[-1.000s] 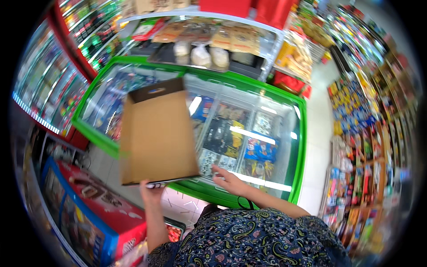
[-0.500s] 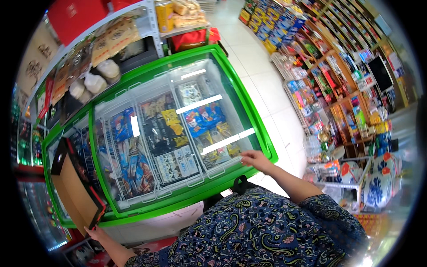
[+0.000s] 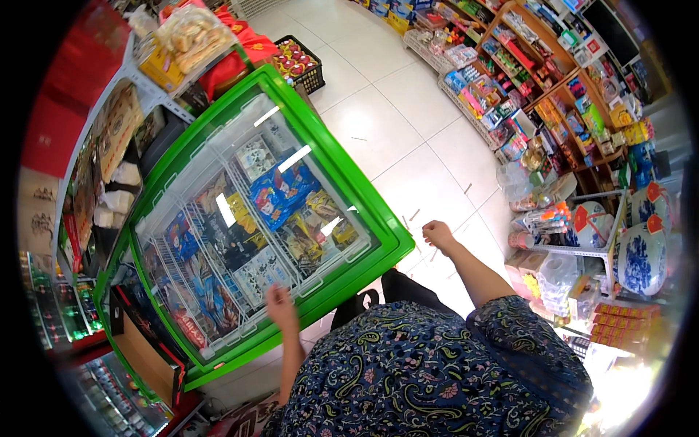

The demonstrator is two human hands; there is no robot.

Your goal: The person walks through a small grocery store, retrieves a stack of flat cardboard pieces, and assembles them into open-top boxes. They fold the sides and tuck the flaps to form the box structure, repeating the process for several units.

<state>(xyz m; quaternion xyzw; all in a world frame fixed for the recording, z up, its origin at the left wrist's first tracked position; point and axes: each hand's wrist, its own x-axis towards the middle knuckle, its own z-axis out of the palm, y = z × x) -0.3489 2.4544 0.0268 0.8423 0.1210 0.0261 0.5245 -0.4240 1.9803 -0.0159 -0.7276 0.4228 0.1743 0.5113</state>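
Observation:
My left hand (image 3: 281,306), smeared by motion, is over the near green rim of a chest freezer (image 3: 389,240); its fingers are too blurred to read. My right hand (image 3: 438,234) hangs over the floor just right of the freezer's corner, fingers curled in with nothing visible in them. Under the freezer's glass lid (image 3: 349,207), wire baskets hold blue packets (image 3: 284,191), yellow packets (image 3: 244,215) and white patterned boxes (image 3: 263,275). An open, shallow cardboard box (image 3: 145,357) with black and red sides lies at the freezer's left end, away from both hands.
A shelf (image 3: 156,91) with bagged baked goods (image 3: 195,40) stands along the freezer's far side. A black crate of fruit (image 3: 297,64) sits on the tiled floor (image 3: 393,116). Stocked shelves (image 3: 502,95) line the right, with blue-and-white jars (image 3: 641,258) nearer me.
My left hand has let go of the cardboard box and moved right, over the freezer's near side. My right hand has left the freezer's rim for the floor side. The view has turned.

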